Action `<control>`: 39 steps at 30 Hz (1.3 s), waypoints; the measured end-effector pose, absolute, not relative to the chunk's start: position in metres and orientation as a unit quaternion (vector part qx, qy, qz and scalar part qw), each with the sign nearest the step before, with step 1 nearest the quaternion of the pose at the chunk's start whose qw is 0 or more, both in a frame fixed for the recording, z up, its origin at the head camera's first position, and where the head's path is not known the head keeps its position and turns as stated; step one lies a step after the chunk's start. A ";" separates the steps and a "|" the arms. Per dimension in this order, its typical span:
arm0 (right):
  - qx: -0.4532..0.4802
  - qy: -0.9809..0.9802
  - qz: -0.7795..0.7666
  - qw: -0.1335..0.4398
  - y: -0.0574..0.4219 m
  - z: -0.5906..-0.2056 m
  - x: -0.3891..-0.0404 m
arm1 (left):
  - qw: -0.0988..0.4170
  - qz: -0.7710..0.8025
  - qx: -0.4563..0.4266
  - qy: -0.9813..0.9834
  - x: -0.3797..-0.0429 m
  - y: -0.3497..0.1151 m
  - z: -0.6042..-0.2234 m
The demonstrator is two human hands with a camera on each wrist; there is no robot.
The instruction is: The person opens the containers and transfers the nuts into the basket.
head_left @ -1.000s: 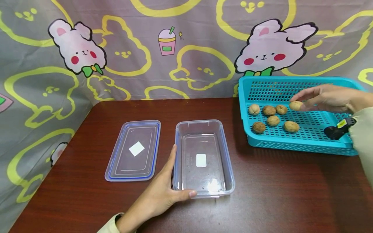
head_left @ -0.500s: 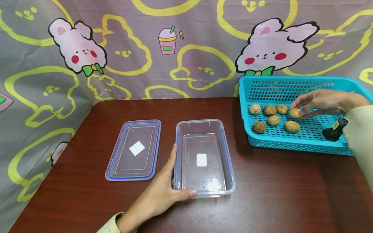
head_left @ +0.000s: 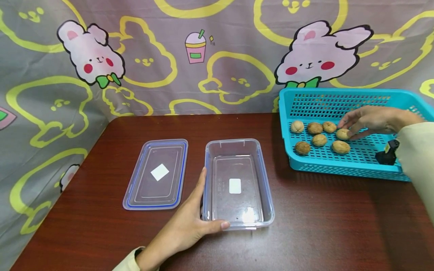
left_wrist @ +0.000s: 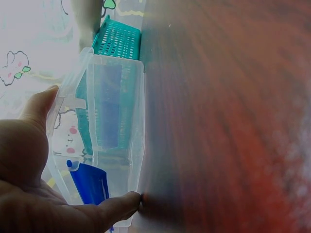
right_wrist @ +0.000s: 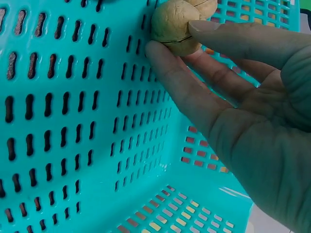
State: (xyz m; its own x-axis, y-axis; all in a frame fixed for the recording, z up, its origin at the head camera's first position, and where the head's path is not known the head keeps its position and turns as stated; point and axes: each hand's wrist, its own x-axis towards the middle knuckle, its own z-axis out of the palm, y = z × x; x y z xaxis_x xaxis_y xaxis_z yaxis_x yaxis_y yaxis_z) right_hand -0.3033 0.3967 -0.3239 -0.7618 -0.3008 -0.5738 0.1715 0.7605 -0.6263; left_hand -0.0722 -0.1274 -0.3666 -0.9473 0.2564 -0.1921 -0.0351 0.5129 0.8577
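Note:
My right hand (head_left: 378, 119) reaches into a turquoise plastic basket (head_left: 342, 172) at the right. Thumb and fingertips pinch a pale walnut (head_left: 343, 134) low over the slotted floor; the right wrist view shows the walnut (right_wrist: 172, 29) between thumb and fingers, another one behind it. Several more walnuts (head_left: 319, 140) lie loose in the basket's left part. In the middle stands a clear plastic food container (head_left: 234, 165), lidless and with nothing inside. My left hand (head_left: 190, 220) holds its near left corner, thumb on the near rim and fingers along the left side.
A clear lid (head_left: 156, 192) with a blue seal and a white sticker lies flat left of the container. Behind the brown table (head_left: 322, 226) hangs a patterned cloth (head_left: 237, 34). A black wrist camera (head_left: 387, 153) shows by the right sleeve.
My right hand has lowered the pinched walnut from higher up in the basket to close over its floor. The left hand stays on the container.

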 end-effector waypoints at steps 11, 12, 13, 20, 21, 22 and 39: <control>-0.026 0.892 -0.322 0.317 0.399 -0.323 -0.300 | 0.151 0.489 0.066 0.857 -0.073 -0.128 -0.367; -0.026 0.894 -0.319 0.314 0.400 -0.322 -0.299 | 0.150 0.491 0.066 0.856 -0.073 -0.128 -0.367; -0.027 0.897 -0.314 0.309 0.401 -0.321 -0.298 | 0.150 0.491 0.066 0.855 -0.073 -0.128 -0.367; -0.028 0.919 -0.279 0.277 0.402 -0.311 -0.291 | 0.154 0.495 0.070 0.852 -0.074 -0.126 -0.368; -0.028 0.921 -0.275 0.274 0.401 -0.308 -0.290 | 0.154 0.494 0.071 0.853 -0.074 -0.126 -0.368; -0.026 0.924 -0.272 0.268 0.400 -0.306 -0.289 | 0.154 0.492 0.071 0.854 -0.074 -0.126 -0.368; -0.073 0.962 -0.187 0.186 0.356 -0.269 -0.249 | 0.181 0.543 0.057 0.818 -0.076 -0.141 -0.354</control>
State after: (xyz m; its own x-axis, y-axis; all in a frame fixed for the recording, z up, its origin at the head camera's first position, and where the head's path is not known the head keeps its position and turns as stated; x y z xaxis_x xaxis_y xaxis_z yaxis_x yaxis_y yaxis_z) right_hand -0.2493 0.3563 -0.2691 -0.9202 -0.2101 -0.3304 -0.0707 0.9192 -0.3875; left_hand -0.0759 -0.1407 -0.3544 -0.9282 0.2891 -0.2343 -0.1035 0.4043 0.9088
